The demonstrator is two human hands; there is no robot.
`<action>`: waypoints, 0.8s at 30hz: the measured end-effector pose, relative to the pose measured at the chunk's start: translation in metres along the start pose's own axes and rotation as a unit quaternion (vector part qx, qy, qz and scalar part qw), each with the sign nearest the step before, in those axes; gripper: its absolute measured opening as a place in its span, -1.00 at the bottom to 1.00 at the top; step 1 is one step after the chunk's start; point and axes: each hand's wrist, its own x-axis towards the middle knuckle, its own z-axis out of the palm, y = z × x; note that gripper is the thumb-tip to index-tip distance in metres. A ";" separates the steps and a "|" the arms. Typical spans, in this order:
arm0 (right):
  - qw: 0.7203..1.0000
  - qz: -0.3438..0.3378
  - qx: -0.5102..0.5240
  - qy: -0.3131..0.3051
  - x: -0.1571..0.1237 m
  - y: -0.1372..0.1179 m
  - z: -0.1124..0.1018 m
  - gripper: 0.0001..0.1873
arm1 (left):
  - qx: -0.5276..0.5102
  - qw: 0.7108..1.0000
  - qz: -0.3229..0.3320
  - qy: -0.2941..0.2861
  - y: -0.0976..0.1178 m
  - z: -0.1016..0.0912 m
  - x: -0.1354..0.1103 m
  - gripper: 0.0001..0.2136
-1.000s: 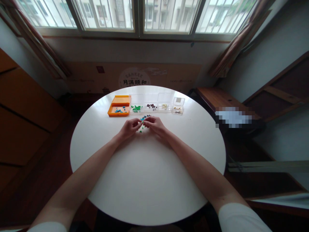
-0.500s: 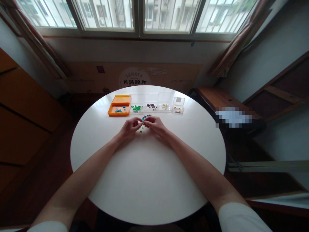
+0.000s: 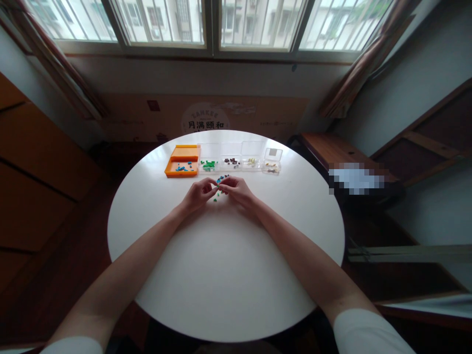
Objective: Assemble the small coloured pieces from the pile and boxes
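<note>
My left hand (image 3: 201, 192) and my right hand (image 3: 236, 190) meet above the round white table, fingertips almost touching. Thumbs and forefingers of both pinch a small green building block (image 3: 218, 187), which the fingers largely cover. Just behind the fingertips lie loose blue and dark blocks (image 3: 225, 176), partly hidden by my hands. Below the fingers, a loose green block (image 3: 215, 200) rests on the tabletop near my left thumb, with other tiny pieces around it.
An orange box (image 3: 171, 173) with blue pieces stands at the table's (image 3: 228, 275) far side. To its right, transparent boxes hold green pieces (image 3: 208, 165), dark brown pieces (image 3: 232, 161) and pale pieces (image 3: 251, 161). A wooden bench (image 3: 328, 144) is beyond the right edge.
Both hands keep nearly the same place and pinch. The green block between the fingertips shows slightly less than before. The boxes and loose pieces have not moved.
</note>
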 end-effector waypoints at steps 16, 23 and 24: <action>1.000 -0.014 0.009 0.007 -0.001 0.000 0.000 -0.63 | -0.027 0.999 -0.005 0.016 0.004 0.001 0.000 -0.78; 0.992 -0.050 -0.078 0.082 0.012 -0.008 -0.008 -0.79 | -0.107 0.986 -0.073 0.110 0.007 -0.006 0.006 -0.84; 0.988 -0.061 -0.109 0.088 0.018 -0.010 -0.008 -0.83 | -0.116 0.982 -0.081 0.123 0.006 -0.007 0.007 -0.84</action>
